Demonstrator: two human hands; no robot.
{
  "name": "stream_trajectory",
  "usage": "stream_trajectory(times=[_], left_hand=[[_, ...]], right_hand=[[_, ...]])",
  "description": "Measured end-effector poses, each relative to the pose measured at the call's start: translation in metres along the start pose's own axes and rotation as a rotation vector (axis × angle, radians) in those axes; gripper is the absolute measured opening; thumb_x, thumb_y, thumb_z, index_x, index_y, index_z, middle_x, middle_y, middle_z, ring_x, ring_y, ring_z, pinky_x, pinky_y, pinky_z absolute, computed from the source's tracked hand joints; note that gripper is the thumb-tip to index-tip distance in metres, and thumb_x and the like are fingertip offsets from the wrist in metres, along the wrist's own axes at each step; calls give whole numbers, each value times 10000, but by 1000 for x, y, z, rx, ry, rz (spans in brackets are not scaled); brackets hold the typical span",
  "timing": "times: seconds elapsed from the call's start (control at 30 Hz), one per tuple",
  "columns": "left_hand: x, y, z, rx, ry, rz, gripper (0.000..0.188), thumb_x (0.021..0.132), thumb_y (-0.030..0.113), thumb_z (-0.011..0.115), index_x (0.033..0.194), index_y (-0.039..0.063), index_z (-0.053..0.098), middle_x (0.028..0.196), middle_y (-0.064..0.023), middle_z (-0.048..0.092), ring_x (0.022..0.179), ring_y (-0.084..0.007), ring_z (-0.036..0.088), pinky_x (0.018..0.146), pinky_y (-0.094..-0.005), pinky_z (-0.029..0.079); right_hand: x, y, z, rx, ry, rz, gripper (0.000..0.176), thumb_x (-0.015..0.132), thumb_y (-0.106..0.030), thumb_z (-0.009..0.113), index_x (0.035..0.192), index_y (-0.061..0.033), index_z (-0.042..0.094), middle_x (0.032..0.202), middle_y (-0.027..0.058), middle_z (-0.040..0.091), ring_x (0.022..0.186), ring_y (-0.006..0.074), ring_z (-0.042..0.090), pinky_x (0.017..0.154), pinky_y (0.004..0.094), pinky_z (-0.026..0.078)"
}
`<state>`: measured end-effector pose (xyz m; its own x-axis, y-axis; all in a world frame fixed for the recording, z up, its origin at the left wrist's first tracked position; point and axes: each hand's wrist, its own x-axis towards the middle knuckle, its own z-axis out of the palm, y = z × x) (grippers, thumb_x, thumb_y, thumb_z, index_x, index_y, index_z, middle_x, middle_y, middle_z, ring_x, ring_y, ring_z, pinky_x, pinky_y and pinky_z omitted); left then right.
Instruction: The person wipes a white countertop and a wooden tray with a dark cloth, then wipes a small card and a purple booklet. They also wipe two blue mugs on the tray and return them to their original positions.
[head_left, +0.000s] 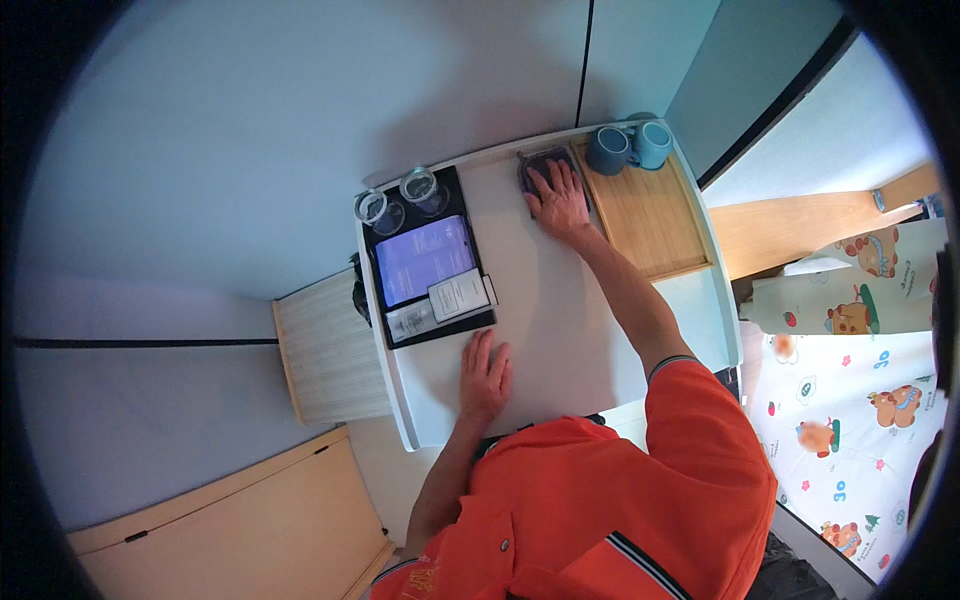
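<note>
My right hand (560, 199) lies spread on a dark cloth (536, 161) at the back of the white tabletop (525, 300), beside a wooden tray (652, 217). My left hand (485, 375) rests on the tabletop near its front, fingers apart, holding nothing. Just beyond its fingertips is a black tray (480, 322). That tray bears two clear glasses (425, 192), a purple printed sheet or packet (424, 259), a small white box (458, 295) and a pale flat packet (411, 320).
A dark blue mug (608, 151) and a light blue mug (652, 145) stand on the wooden tray's back end. A raised rim (726, 300) edges the table. Walls stand behind it. A patterned curtain (840, 405) hangs at the right, and a pale wooden shelf (330, 352) adjoins the left side.
</note>
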<state>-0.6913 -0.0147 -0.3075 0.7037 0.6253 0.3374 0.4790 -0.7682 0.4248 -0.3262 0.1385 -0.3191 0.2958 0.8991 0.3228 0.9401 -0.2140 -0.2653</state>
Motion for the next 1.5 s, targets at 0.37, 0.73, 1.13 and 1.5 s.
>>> stream_trajectory(times=[0.37,0.73,1.13,1.5], left_hand=[[3,6,-4,12,-21,-25,375,987,144,672,1345,34,672,1562,-243,520,1476,-466,473,1210,-604,392],[7,4,-4,5,-5,5,350,996,146,662,1322,21,679,1524,-241,539,1435,-461,504,1197,-589,410],[2,9,-6,18,1,2,392,999,150,647,1374,36,654,1557,-237,527,1463,-463,484,1213,-600,384],[2,0,0,-13,48,9,370,975,140,663,1330,38,678,1526,-242,545,1428,-475,504,1177,-616,412]], right_hand=[[-15,-17,6,-12,31,-39,611,1049,-483,568,1581,-186,514,1652,247,426,1563,453,335,1283,610,246],[-109,-24,-48,105,-31,-153,577,1009,-431,652,1531,-198,574,1630,235,445,1552,444,360,1276,610,271],[-58,-73,-7,76,-14,-103,594,1033,-453,614,1569,-207,538,1644,244,438,1558,452,345,1285,598,252],[-132,-38,-55,117,-100,-193,586,1024,-393,646,1571,-215,533,1657,211,426,1573,433,337,1293,585,256]])
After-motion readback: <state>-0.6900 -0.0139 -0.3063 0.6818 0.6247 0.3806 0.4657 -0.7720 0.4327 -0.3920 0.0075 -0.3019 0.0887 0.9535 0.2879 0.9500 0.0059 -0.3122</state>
